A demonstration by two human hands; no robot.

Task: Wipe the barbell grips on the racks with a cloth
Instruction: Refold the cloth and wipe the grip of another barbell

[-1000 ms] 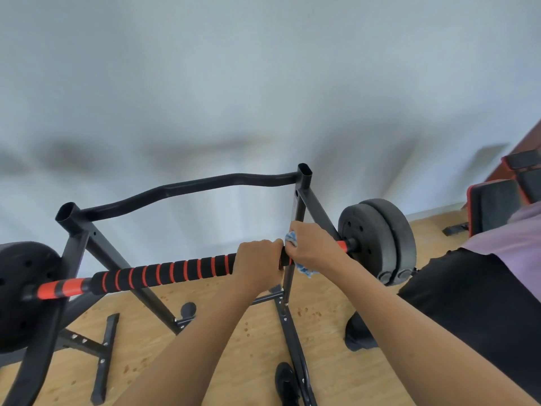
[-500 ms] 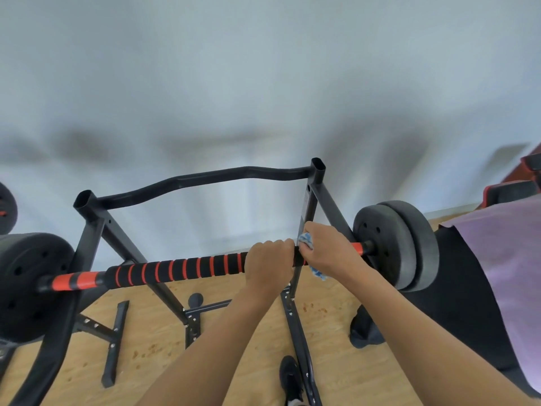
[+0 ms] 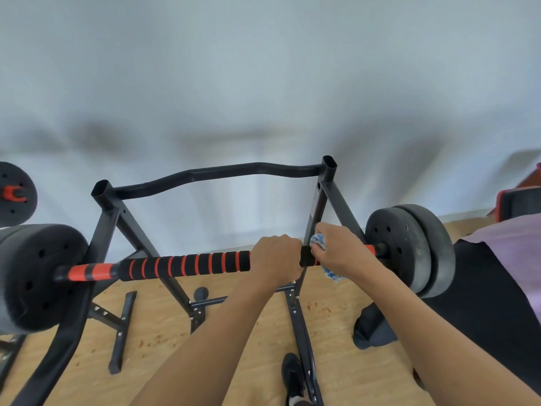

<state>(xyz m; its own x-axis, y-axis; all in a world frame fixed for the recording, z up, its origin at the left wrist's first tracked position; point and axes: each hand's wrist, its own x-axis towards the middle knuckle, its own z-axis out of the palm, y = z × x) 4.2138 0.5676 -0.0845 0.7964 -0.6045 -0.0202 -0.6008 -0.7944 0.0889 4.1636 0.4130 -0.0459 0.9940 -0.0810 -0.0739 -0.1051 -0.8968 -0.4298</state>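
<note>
A barbell [image 3: 187, 263] is seen lying across a black rack [image 3: 210, 174], with its foam grip [image 3: 187, 263] banded in black and red; the left hand [image 3: 276, 256] is wrapped around the right end of that foam, fingers closed tight on it; just beside it, the right hand [image 3: 342, 252] is clamped on a blue-and-white cloth [image 3: 320, 243], which is pressed onto the bar right where the foam gives way to the bare red sleeve; a bit of cloth is left hanging below the bar under the wrist, and another bit is bunched up above the thumb; the two hands are nearly touching, with only a short black strip of foam visible between them. Two dark plates [image 3: 409, 247] are stacked on the bar's right end, close to the right hand; a big plate [image 3: 35, 276] is mounted on the left end, and another one with a red collar [image 3: 14, 193] is caught at the far left edge. A wooden floor [image 3: 152, 341] is spread under the rack, and a dark shoe [image 3: 291, 373] is planted by the rack's foot; a pale wall is seen behind, pretty blurry.
</note>
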